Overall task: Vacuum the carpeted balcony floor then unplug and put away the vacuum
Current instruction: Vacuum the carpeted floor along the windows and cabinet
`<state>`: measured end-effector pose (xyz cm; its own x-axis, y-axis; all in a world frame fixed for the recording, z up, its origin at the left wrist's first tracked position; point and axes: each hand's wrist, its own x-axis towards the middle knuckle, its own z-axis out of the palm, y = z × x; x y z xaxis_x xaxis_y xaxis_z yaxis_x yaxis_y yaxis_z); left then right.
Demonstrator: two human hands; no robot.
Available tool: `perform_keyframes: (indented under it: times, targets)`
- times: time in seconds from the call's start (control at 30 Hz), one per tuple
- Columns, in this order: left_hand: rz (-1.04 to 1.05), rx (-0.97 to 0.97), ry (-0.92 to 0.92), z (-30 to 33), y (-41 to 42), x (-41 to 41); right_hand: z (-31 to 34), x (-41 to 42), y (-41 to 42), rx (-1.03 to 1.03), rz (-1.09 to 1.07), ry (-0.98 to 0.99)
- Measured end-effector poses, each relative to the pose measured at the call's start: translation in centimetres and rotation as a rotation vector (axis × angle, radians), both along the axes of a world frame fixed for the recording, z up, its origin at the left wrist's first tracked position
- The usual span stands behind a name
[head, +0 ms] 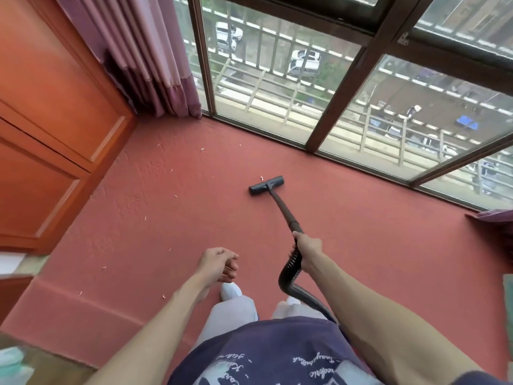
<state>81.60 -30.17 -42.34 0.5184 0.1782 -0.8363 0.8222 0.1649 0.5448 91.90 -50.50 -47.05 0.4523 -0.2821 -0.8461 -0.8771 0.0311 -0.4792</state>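
Scene: A person stands on a red carpeted balcony floor (347, 232), seen from above by the camera on their head.
Right hand: The right hand (308, 249) is curled round the upper end of the black vacuum wand (281, 208), where the wand meets the ribbed hose (291, 269); fingers wrapped tight about it.
Left hand: The left hand (219, 263) hangs free over the carpet, in front of the person's waist, fingers loosely curled and gripping nothing.
Vacuum: The dark floor head (266, 185) lies flat on the carpet in mid-floor, near the window side, with the wand slanting back from it to the right hand. The hose loops down from the grip and runs back past the person's right leg, out of sight behind the shirt.
Debris: Small pale scraps (170, 170) are scattered on the carpet to the left of the floor head; one scrap (261, 178) lies just beside its far edge.
Surroundings: An orange wooden cabinet (55, 134) fills the left side; a mauve curtain (144, 56) hangs in the corner; dark-framed windows (344, 101) run along the far side, showing railings and parked cars below.
Person: Dark blue printed shirt (277, 357), light trousers, white footwear (231, 290).
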Motion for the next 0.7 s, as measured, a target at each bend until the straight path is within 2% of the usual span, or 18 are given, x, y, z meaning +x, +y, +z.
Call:
perform_keyframes:
  times: [0.13, 0.37, 0.7]
  targets:
    - [0.050, 0.016, 0.009, -1.1, 2.8, -0.2, 1.9, -1.2, 1.1, -0.044, -0.022, -0.052]
    - [-0.006, -0.025, -0.001, -0.8, 1.6, 3.4, 4.2, -0.6, -4.3, 0.066, -0.152, 0.034]
    - [-0.081, -0.042, 0.010, -0.2, -2.6, 10.8, 2.3, 4.2, -4.0, 0.175, -0.055, 0.113]
